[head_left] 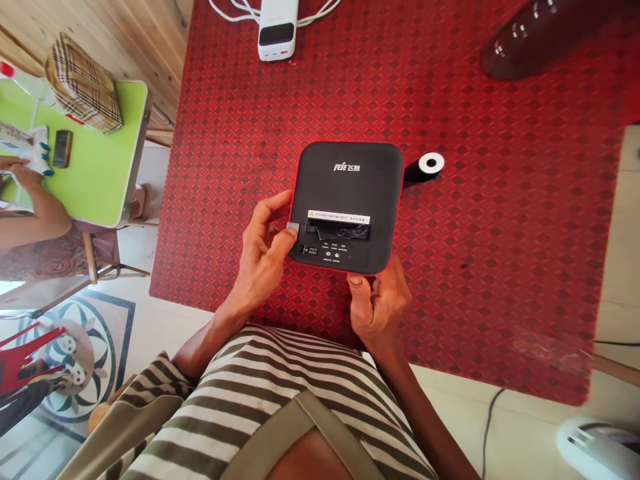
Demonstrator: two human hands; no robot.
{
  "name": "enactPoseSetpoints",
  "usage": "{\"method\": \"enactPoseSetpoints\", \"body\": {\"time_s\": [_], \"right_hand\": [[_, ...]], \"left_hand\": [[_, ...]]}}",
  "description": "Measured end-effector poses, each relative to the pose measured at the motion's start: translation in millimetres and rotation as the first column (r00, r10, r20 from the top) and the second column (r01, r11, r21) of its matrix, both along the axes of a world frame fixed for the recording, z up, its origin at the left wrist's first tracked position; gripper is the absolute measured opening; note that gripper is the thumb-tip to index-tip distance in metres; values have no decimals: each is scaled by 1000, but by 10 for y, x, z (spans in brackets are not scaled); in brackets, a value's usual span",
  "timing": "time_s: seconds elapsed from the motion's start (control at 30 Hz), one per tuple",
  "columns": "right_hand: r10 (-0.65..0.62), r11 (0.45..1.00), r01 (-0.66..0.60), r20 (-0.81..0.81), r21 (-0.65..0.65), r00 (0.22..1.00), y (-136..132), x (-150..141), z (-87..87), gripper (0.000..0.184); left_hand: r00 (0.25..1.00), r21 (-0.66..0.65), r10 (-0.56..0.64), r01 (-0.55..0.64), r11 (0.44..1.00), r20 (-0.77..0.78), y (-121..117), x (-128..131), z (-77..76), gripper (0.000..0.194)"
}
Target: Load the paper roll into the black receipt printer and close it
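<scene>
A black receipt printer (350, 187) with red edges and white lettering is held over the red patterned table (480, 267). My left hand (267, 250) grips its left edge, the thumb pressed on a grey latch (293, 231) at the lower left corner. Around the near right edge closes my right hand (377, 300), its thumb at the front and the other fingers partly hidden beneath. A clear scrap of film or plastic (343, 231) shows in the paper slot. Just right of the printer lies a roll (431, 163) with a dark outside and a white end, partly covered by the printer.
A white power bank (277, 30) with white cables lies at the table's far side. Top right stands a dark bottle-like object (520, 40). On the left, another person's arm (37, 200) rests by a green table (113, 160) bearing a plaid bag (83, 83) and a phone (62, 148).
</scene>
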State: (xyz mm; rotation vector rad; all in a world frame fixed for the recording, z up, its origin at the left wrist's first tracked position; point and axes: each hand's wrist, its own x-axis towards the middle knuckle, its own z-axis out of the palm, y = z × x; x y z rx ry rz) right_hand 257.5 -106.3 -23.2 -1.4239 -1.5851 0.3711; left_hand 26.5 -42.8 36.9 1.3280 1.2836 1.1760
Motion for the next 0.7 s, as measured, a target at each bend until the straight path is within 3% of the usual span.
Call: {"method": "enactPoseSetpoints", "body": {"time_s": [0.33,0.7], "right_hand": [[-26,1000,26,-17,0,1000,20,5,-34,50],[0,1000,0,-25,-15,1000,29,6,-30,52]], "left_hand": [[997,-33,53,-51,998,64,9,79,-56,47],[998,-6,20,-19,1000,61,21,48,-66,47]]}}
